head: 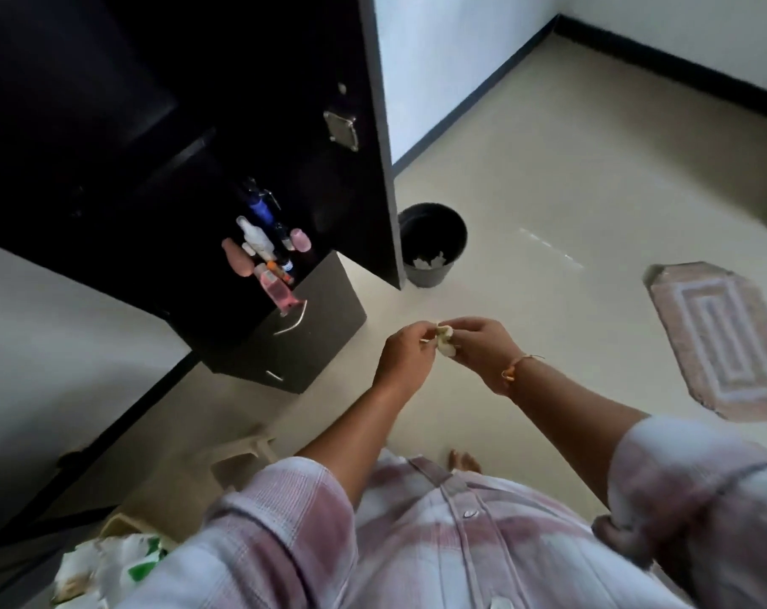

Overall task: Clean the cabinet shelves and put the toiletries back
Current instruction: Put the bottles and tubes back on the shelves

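Closest to us, at the bottom of the frame, is our plaid shirt (438,542), its sleeves rolled back over both forearms. Above it, near the middle, our two hands meet over the floor (570,169). Our left hand (405,351) and our right hand (482,349) both have their fingers curled in, pinching a small crumpled pale wad (444,339) between them; we cannot tell whether it is tissue or cloth. A thin thread bracelet (515,369) sits on the right wrist.

At the upper left stands the dark cabinet (153,125), its door (379,147) swung open. Toiletries (265,252) are crowded together on a shelf inside, left of centre: a blue bottle, a white bottle, pink ones, and smaller items too blurred to name. Below them are drawer fronts with metal handles (291,323).

Just right of the door, a black bin (432,243) stands on the floor with white scraps in it. A pink-and-white mat (720,340) lies at the right edge. A white bag with green print (109,564) sits at the lower left, with a pale plastic stool (236,454) above it.
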The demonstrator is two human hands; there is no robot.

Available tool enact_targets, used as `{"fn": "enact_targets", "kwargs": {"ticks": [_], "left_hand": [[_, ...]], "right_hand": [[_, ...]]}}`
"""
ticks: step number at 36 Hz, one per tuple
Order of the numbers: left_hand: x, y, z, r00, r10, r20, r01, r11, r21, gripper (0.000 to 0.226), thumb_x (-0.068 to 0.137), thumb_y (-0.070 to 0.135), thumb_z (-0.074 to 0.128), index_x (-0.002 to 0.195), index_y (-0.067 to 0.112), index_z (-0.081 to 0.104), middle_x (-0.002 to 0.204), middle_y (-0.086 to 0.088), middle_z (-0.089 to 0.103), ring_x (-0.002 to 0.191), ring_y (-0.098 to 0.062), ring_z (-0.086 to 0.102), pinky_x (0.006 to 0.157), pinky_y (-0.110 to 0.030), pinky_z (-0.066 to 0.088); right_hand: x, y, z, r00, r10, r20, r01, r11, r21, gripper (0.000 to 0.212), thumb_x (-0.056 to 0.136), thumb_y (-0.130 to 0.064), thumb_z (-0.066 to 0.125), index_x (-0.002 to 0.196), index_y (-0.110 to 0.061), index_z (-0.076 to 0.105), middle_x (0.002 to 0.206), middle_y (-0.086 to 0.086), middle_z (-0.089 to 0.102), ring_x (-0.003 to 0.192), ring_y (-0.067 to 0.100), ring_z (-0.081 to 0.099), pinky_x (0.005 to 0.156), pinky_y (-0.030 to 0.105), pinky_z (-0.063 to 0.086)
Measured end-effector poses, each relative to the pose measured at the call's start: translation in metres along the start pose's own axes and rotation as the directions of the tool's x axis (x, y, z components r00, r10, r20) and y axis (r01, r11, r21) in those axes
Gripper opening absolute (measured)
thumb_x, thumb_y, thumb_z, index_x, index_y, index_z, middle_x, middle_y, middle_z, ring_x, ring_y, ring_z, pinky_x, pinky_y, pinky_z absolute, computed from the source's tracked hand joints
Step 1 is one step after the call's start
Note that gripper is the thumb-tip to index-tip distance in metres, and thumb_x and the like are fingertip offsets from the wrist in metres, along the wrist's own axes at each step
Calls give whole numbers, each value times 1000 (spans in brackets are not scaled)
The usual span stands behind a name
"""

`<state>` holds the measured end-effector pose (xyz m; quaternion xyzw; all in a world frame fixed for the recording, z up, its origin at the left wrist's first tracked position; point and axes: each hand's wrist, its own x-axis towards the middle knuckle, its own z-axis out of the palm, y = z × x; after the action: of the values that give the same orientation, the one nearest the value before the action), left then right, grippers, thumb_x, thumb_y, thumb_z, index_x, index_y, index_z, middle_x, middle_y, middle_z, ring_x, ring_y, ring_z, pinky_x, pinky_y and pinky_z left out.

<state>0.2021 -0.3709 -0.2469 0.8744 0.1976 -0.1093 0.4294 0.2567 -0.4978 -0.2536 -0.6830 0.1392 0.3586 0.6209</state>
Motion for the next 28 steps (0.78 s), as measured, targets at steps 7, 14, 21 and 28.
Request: {"fn": "enact_targets", "kwargs": {"ticks": [7, 14, 21, 28], "left_hand": [[28, 36, 16, 1000, 14, 16, -14, 1000, -13, 25, 92, 14, 54, 114, 19, 65, 109, 0, 70, 100, -17, 63, 85, -27, 51], [80, 57, 12, 1000, 10, -21, -9, 999, 49, 41, 94, 12, 54, 134, 14, 50, 135, -5, 53, 122, -21, 52, 102, -29, 43], [143, 76, 8, 996, -56, -65, 59, 997, 41, 51, 95, 13, 52, 143, 13, 37, 146, -4, 39, 131, -21, 43, 103, -28, 38], [200, 79, 12, 987, -101, -125, 103, 995, 12, 53, 95, 13, 55, 144, 11, 35, 145, -6, 40, 133, -20, 40, 105, -26, 36]], "right_hand": [[13, -14, -40, 1000, -9, -17, 11, 992, 128, 24, 93, -8, 63, 114, 2, 66, 114, 19, 68, 91, 14, 67, 76, 14, 54], [62, -59, -57, 975, -33, -220, 51, 996, 79, 22, 81, -4, 72, 99, -8, 63, 105, 16, 67, 95, 29, 71, 81, 43, 60], [155, -110, -63, 938, -183, -295, 134, 975, -178, 15, 61, -33, 77, 73, -28, 69, 75, -6, 69, 85, 24, 71, 82, 46, 59], [231, -157, -44, 937, -241, -254, 135, 918, -374, 12, 80, -18, 73, 91, -20, 71, 85, -4, 67, 93, 18, 67, 90, 33, 54]]}}
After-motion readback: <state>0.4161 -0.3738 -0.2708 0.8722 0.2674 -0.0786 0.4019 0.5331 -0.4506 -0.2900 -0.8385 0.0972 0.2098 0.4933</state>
